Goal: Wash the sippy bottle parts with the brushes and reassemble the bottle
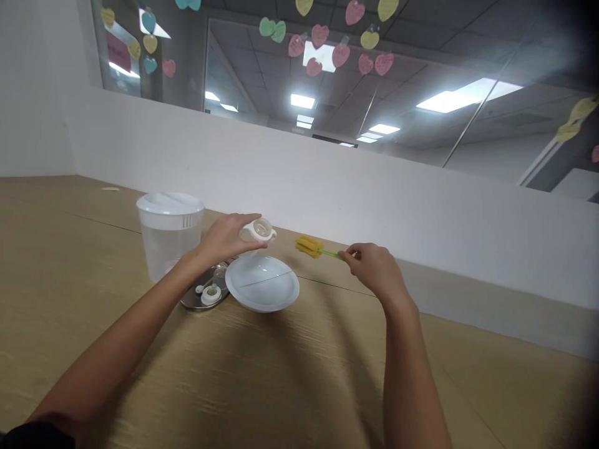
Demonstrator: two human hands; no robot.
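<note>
My left hand is closed round a small clear baby bottle with white parts at its sides. It holds the bottle tilted above a white bowl, its round end facing right. Further right, my right hand pinches the thin green handle of a yellow sponge bottle brush. The brush head points left, toward the bottle, with a gap between them. Left of the bowl, a metal tray carries a white bottle ring and a clear nipple-like piece, partly behind my left forearm.
A tall translucent bucket with a white lid stands at the left, behind my left forearm. The wooden table meets a white wall at the back. Higher up is a glass pane with heart-shaped notes.
</note>
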